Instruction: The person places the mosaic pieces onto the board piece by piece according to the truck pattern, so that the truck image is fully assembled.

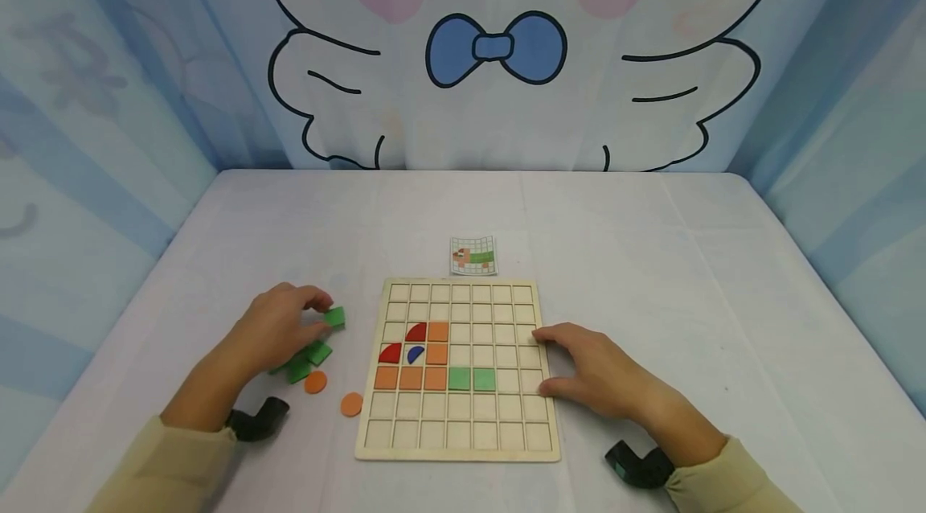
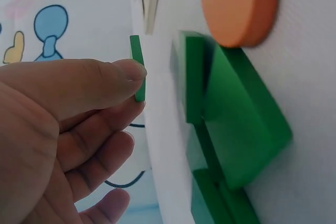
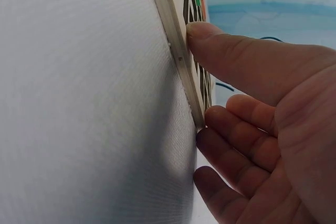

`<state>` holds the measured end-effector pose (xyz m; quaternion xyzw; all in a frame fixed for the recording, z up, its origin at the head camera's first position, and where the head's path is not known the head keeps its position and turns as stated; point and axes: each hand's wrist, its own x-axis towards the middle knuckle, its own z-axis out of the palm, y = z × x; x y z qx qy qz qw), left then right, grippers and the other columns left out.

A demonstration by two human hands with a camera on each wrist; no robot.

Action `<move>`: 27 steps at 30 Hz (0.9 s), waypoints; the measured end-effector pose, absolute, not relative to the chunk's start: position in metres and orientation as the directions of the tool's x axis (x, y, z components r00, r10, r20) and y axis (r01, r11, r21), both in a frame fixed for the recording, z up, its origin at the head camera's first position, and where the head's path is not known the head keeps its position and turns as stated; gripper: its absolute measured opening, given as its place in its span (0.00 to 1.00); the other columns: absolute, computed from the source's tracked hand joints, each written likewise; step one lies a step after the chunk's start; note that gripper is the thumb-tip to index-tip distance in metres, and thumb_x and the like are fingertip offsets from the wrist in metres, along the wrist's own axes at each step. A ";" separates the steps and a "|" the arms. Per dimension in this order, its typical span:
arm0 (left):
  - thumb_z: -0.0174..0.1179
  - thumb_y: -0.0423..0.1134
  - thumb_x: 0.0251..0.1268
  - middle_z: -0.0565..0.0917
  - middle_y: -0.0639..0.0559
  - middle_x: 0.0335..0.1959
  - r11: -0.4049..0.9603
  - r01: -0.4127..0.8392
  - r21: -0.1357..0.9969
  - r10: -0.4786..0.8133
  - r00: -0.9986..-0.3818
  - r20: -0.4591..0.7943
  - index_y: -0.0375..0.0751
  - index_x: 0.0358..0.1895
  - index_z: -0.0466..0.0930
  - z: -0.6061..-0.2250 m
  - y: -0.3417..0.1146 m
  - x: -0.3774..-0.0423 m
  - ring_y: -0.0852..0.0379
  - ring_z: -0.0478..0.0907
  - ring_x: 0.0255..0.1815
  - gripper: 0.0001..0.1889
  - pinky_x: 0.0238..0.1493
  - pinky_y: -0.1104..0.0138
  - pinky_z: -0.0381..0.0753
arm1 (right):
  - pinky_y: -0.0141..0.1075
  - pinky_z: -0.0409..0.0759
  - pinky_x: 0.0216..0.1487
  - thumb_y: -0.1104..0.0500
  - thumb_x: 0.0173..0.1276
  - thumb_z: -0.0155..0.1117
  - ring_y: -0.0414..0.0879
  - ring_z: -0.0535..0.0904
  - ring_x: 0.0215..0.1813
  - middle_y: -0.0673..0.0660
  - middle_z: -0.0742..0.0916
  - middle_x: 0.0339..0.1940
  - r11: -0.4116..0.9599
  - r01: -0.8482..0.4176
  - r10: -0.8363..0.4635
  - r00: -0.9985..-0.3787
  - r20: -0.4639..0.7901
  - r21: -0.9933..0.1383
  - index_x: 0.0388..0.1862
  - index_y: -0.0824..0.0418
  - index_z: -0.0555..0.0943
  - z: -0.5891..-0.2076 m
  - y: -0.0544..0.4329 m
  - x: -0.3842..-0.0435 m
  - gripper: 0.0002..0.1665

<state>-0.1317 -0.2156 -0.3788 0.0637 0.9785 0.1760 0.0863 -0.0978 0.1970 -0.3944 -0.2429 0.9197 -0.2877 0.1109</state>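
In the head view my left hand (image 1: 276, 330) is left of the wooden grid board (image 1: 459, 455). It pinches a green square tile (image 2: 136, 48) between thumb and fingertips, above a small heap of green tiles (image 2: 247, 124) on the table. My right hand (image 1: 609, 375) rests at the board's right edge, thumb and fingertips touching the rim, fingers loosely extended. On the board lie orange square tiles (image 1: 411, 378), two red quarter-round tiles (image 1: 415, 333), a blue half-round piece (image 1: 415, 355) and two green tiles (image 1: 472, 379) side by side in one row.
Two orange discs (image 1: 351, 404) lie between the heap and the board. Behind the board a small picture card (image 1: 473, 256) shows a grid pattern in orange and green. The table has a white cloth (image 1: 622, 240), with a cartoon-printed curtain (image 1: 499, 119) at the back.
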 end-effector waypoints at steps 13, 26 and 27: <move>0.71 0.36 0.61 0.82 0.46 0.48 0.913 0.140 0.384 0.196 -0.975 -0.109 0.39 0.53 0.83 -0.360 -0.197 -0.124 0.45 0.74 0.52 0.17 0.52 0.51 0.80 | 0.54 0.69 0.66 0.51 0.64 0.74 0.58 0.73 0.68 0.59 0.80 0.64 0.717 -0.383 -0.512 -0.856 -0.067 -0.582 0.67 0.66 0.74 -0.394 0.197 -0.097 0.37; 0.73 0.37 0.59 0.83 0.49 0.46 0.883 0.245 0.400 0.281 -0.959 -0.032 0.40 0.51 0.84 -0.344 -0.174 -0.116 0.46 0.74 0.52 0.17 0.54 0.51 0.79 | 0.55 0.69 0.66 0.50 0.64 0.74 0.58 0.73 0.68 0.59 0.80 0.64 0.719 -0.379 -0.510 -0.857 -0.071 -0.582 0.67 0.66 0.74 -0.393 0.196 -0.097 0.38; 0.73 0.37 0.59 0.83 0.50 0.46 0.883 0.250 0.398 0.285 -0.958 -0.030 0.40 0.51 0.84 -0.344 -0.172 -0.116 0.46 0.74 0.52 0.17 0.54 0.51 0.79 | 0.55 0.69 0.66 0.50 0.64 0.74 0.58 0.73 0.68 0.59 0.80 0.64 0.720 -0.378 -0.509 -0.858 -0.072 -0.582 0.67 0.66 0.74 -0.393 0.196 -0.097 0.38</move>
